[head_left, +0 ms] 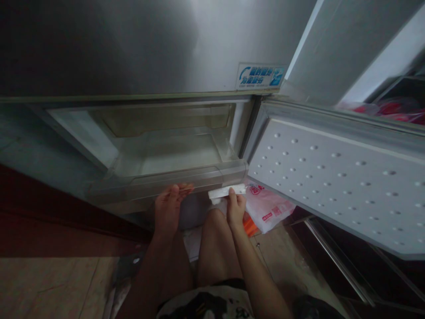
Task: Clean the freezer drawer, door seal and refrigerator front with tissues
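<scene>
A clear plastic freezer drawer (175,153) is pulled partway out of the compartment, and its visible floor is bare. At its front edge is my left hand (167,208), the thumb on the near side and the fingers dimly visible, apparently behind the clear plastic. My right hand (236,207) pinches a folded white cloth or tissue (221,193) just below the drawer's right front corner. Whether the cloth touches the drawer I cannot tell.
The freezer door (332,173) stands wide open to the right, its inner panel dimpled. Under it lie a printed plastic bag (270,206) and something orange (249,226). A closed upper fridge door (133,48) is above; a dark red wooden panel (59,217) stands left.
</scene>
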`<action>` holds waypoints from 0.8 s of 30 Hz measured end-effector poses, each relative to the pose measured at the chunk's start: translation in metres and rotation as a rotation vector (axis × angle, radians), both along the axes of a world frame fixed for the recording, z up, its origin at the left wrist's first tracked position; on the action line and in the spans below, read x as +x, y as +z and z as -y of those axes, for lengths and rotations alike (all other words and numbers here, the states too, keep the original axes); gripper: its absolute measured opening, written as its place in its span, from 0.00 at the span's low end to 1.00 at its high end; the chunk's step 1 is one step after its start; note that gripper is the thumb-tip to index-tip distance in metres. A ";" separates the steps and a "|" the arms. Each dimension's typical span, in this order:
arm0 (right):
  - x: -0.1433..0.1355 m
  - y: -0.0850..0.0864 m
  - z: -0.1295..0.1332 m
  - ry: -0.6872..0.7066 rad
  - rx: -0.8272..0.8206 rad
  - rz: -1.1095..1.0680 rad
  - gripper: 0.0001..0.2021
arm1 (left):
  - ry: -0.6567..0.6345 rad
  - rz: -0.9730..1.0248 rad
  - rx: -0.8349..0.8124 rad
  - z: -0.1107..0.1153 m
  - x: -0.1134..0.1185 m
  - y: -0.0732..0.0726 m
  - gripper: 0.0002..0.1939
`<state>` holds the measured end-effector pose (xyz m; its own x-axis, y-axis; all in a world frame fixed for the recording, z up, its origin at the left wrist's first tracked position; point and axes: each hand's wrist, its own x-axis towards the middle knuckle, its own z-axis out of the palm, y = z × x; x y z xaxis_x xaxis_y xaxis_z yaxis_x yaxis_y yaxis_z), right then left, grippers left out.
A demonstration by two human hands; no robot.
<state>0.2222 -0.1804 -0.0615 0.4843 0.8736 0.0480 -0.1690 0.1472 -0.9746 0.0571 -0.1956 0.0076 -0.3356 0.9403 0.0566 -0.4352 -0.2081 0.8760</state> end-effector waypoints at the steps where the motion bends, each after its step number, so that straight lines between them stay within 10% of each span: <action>1: 0.000 0.011 -0.001 0.012 0.023 0.005 0.25 | 0.004 0.002 -0.004 0.000 0.000 0.000 0.21; 6: -0.004 0.038 -0.004 0.017 0.090 0.063 0.26 | 0.017 0.021 0.001 0.001 0.001 -0.001 0.19; 15: -0.006 -0.020 0.001 -0.061 -0.004 0.054 0.26 | -0.004 0.016 0.007 0.001 0.000 0.001 0.19; 24: 0.001 0.026 -0.007 0.023 0.089 0.068 0.24 | 0.008 0.017 0.003 0.000 0.000 -0.001 0.20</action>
